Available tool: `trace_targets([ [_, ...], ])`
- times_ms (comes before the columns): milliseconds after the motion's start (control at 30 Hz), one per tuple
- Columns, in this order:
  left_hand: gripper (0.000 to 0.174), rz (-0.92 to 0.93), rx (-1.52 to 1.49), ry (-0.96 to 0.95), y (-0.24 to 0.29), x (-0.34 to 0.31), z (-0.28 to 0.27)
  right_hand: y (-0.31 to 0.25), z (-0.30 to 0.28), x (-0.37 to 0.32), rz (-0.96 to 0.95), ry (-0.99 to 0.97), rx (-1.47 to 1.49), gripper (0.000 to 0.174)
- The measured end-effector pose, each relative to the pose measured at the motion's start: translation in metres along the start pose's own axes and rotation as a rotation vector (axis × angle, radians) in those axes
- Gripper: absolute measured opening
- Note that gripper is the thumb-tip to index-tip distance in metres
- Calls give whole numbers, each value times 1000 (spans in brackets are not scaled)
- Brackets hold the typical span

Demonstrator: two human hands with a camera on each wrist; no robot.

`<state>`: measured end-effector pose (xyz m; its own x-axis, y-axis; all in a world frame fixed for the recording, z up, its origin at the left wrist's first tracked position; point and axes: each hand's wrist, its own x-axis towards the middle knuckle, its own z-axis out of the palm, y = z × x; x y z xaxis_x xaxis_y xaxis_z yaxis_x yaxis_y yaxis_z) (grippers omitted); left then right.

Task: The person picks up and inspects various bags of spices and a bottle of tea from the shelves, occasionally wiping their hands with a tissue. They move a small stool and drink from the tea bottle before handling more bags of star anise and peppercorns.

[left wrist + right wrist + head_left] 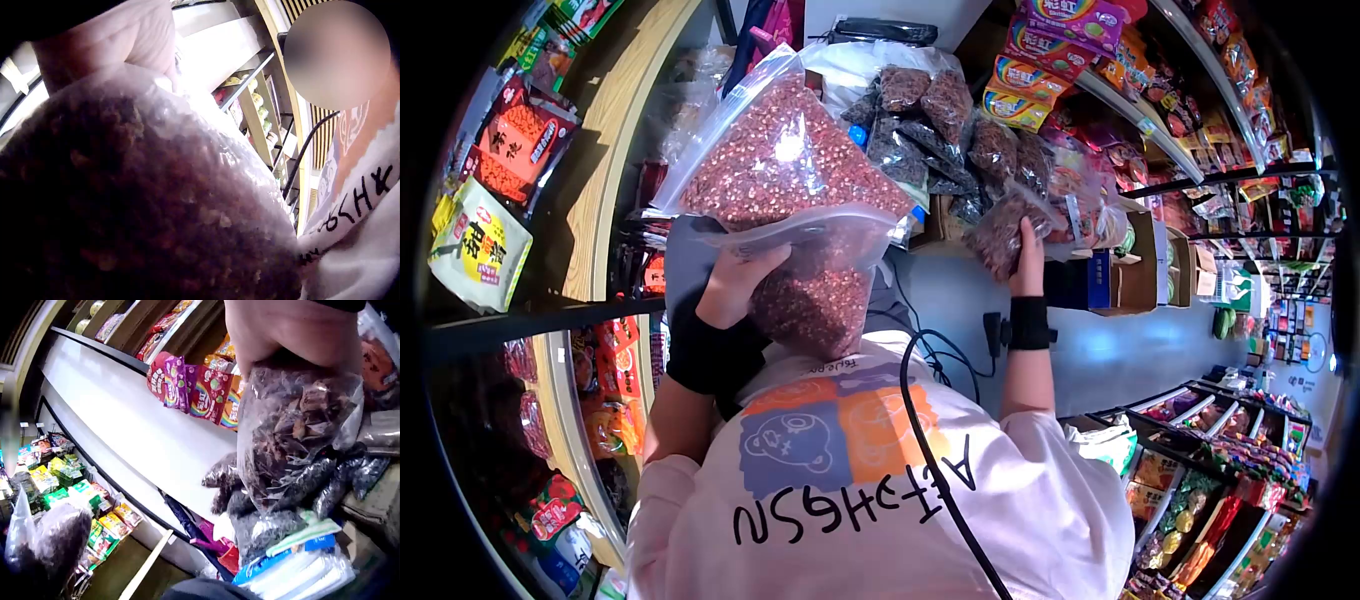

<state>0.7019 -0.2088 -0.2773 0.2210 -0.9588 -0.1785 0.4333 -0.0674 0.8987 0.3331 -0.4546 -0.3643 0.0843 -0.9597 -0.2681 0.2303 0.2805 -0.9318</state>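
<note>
Left hand (738,283) curled round clear bags of red grains (785,160), held up beside spice-bag pile (945,130) | right hand (1028,252) grips brown spice bag (1000,230) at pile's near edge

bright shop light; fisheye bending, black corners; the clear plastic bag of reddish grains (144,206) is dim and blurred, perhaps too close.

Left of the pile of dark bags (930,140) the big bag of red grains (785,160) blocks the way. Right of the pile, candy boxes (1040,85) crowd close — a small bag (1005,232) fills that gap. Below the pile the aisle floor (1140,350) lies open.
</note>
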Motion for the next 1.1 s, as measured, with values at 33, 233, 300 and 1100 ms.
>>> trace_targets([
  [33,32,18,8,-17,-3,-1,0,-3,-7,16,-53,0,27,53],
  [233,30,-9,-2,-39,3,-17,-3,-58,7,113,25,-69,155,47],
  [300,31,74,129,-13,9,-19,-1,-51,-2,159,104,-268,318,44],
  [1100,34,105,150,-89,8,-18,11,-38,206,-47,59,-1177,-388,81],
])
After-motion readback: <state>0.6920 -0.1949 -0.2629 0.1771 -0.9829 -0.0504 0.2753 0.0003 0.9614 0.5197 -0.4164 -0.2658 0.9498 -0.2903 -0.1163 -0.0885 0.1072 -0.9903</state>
